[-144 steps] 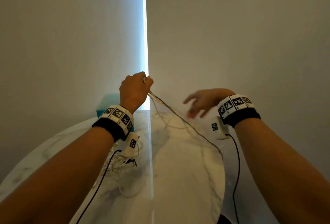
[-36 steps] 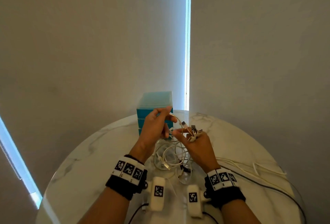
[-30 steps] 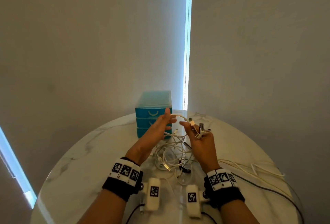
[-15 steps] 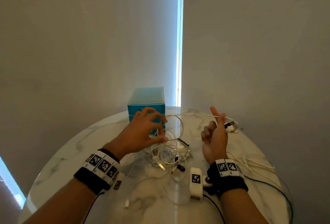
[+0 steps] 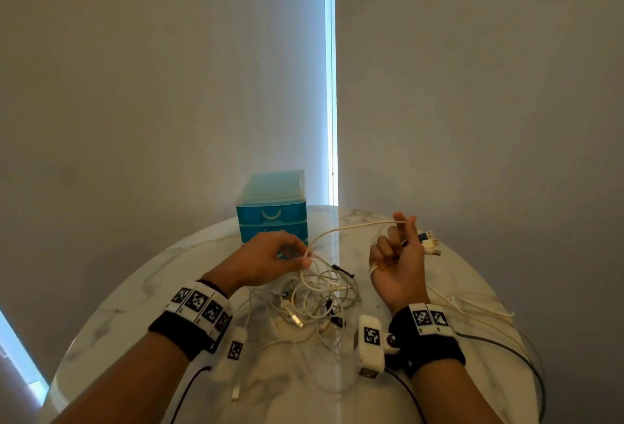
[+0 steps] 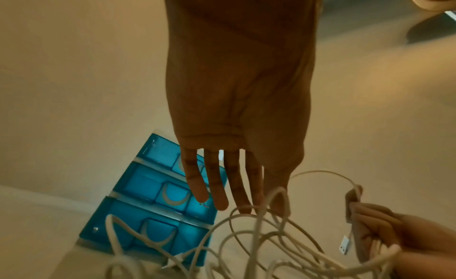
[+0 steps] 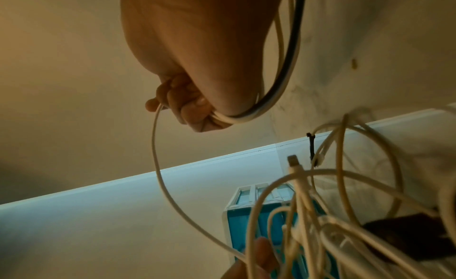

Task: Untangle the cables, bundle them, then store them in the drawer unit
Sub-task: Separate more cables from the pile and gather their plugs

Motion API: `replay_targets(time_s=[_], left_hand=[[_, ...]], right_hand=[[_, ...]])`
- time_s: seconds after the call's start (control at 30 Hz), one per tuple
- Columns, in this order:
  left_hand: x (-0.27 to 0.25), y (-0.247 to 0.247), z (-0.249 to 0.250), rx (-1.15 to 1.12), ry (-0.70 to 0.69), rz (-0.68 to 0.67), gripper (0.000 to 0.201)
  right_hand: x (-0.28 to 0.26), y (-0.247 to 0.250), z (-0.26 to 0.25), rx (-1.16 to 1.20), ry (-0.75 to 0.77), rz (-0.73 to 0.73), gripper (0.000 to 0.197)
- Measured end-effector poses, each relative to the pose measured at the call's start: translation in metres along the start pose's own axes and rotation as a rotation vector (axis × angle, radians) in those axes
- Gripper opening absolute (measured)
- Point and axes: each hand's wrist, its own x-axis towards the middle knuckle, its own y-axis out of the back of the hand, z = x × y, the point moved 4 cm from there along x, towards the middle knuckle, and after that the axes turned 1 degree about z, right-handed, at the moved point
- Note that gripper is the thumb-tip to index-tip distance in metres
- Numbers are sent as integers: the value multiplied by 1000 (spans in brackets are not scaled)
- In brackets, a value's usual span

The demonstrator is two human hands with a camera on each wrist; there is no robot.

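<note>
A tangle of white cables lies on the round marble table between my hands. My left hand pinches one white cable just above the tangle. That cable arcs right to my right hand, whose curled fingers grip several cable ends with plugs sticking out. In the right wrist view the cables wrap under the right hand. The blue drawer unit stands behind the left hand with its drawers closed.
More loose white cable trails over the table's right side towards its edge. A small black tie lies beside the tangle. Black wrist-camera leads run off the near edge. Walls stand close behind the table.
My hands have drawn apart. The left hand, spread above the tangle half a second ago, now pinches the cable. The right hand stays out to the right with the plugs.
</note>
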Motion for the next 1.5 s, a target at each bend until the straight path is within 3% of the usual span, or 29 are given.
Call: replay_targets(time_s=[0.1,0.23,0.33,0.4,0.57,0.63,0.77,0.9,1.03,1.13,1.27,1.33,1.4,1.5], left_hand=[[0,9,-10,150,4,-58,26],[-6,20,-38,567,195,-137,26],[-6,25,-23,370,133,27,20],[-2,28,4,130,65,156,29],[16,23,62,-236,90,110,61],[22,19,67,-215,62,109,58],[28,18,69,-219,5,270,35],[19,24,67,-188,-23,363,27],[9,26,68,-108,-53,310,26],[6,10,69,32,-69,237,26],[4,-6,71,170,-106,225,27],[0,-16,69,141,-64,161,31],[-6,-26,64,160,-10,8,45],[-15,-28,52,257,32,-170,54]], right_hand=[[5,8,-10,86,0,19,38],[12,19,-21,148,-21,-5,43],[11,8,-7,-68,-88,-76,41],[5,-5,13,-249,-183,-158,41],[-20,-20,50,-733,-380,-308,50],[-26,-22,55,-832,-403,-340,51],[-30,-27,58,-890,-449,-403,47],[-24,-28,46,-749,-371,-359,30],[-15,-26,33,-585,-238,-232,37],[-18,-31,34,-647,-160,-230,21],[-19,-27,39,-738,-70,-183,36],[-16,-23,34,-764,6,-137,38],[-13,-21,28,-729,94,-72,41],[-6,-14,21,-689,194,113,51]])
